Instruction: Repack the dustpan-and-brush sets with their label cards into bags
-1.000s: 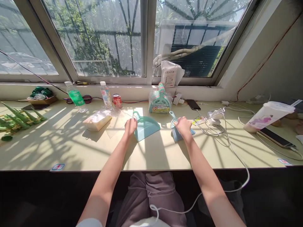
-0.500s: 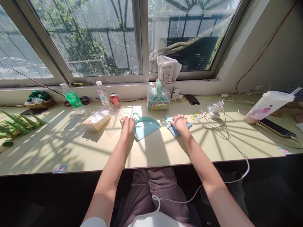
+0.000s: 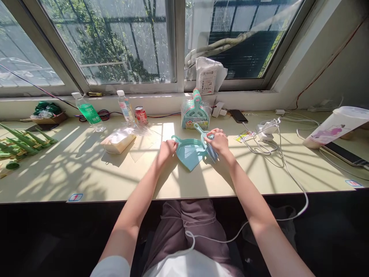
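Observation:
A light teal dustpan (image 3: 189,156) is held by its left edge near the handle in my left hand (image 3: 168,150), fingers closed on it. Its pan points toward me, tilted a little over the table. My right hand (image 3: 218,141) grips a small hand brush (image 3: 204,139) of the same teal, with blue-grey bristles hanging down on its right side. The brush overlaps the dustpan's right edge; whether they touch I cannot tell. Behind them stands a wrapped dustpan and brush set (image 3: 196,113) in clear plastic.
On the left are a green-labelled bottle (image 3: 90,114), a second bottle (image 3: 125,107), a red can (image 3: 141,115) and a wrapped tissue pack (image 3: 118,140). To the right lie a phone (image 3: 238,115), white cables (image 3: 261,148) and a tilted cup (image 3: 331,129).
The dustpan has moved right and turned, its pan now pointing toward me. The brush has risen and turned onto its side, closer to the dustpan. The view has shifted slightly.

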The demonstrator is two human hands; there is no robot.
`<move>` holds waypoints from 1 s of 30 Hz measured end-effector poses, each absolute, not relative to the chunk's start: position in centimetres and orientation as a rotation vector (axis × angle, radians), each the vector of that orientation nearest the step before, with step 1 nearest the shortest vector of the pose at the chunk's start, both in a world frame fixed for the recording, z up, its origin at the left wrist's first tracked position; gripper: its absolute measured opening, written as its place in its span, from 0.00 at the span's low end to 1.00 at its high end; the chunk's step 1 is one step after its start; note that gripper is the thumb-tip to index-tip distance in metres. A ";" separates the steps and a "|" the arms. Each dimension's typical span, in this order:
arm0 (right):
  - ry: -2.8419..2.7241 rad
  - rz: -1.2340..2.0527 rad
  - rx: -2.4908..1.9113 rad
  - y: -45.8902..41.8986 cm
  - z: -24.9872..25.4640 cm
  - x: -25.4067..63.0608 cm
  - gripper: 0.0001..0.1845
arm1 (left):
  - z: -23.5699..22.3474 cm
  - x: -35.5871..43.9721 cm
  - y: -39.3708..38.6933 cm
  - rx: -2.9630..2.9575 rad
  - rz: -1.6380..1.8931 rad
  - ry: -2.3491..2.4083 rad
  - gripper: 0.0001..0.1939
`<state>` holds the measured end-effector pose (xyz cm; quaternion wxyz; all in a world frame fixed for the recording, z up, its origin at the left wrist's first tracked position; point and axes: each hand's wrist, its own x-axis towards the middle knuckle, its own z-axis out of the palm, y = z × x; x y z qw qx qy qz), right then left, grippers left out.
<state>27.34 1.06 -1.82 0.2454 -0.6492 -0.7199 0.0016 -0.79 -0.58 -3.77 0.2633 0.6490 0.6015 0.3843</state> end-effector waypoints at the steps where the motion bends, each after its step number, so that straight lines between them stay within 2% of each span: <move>1: -2.032 0.021 -1.715 0.8 -2.0 26.8 0.12 | -4.0 0.0 -0.7 1.824 0.975 1.586 0.22; 6: -2.304 0.037 -1.544 -0.2 -3.3 24.3 0.06 | -4.4 2.5 -1.1 2.415 0.617 1.388 0.20; 10: -2.299 0.099 -1.503 -0.1 -3.8 24.1 0.07 | -3.8 1.1 -1.1 2.815 0.670 1.377 0.12; 14: -2.284 0.175 -1.488 0.4 -3.9 24.2 0.07 | -3.9 -0.6 -0.5 3.001 0.689 1.340 0.19; 24: -2.261 0.254 -1.417 0.8 -4.1 24.4 0.04 | -4.7 1.1 -0.2 2.835 0.369 1.474 0.21; 28: -2.321 0.318 -1.412 0.9 -3.8 24.2 0.03 | -4.6 1.2 -0.5 2.705 0.385 1.479 0.18; 30: -2.313 0.340 -1.488 0.8 -3.5 24.0 0.03 | -4.8 1.3 -0.5 2.617 0.515 1.482 0.17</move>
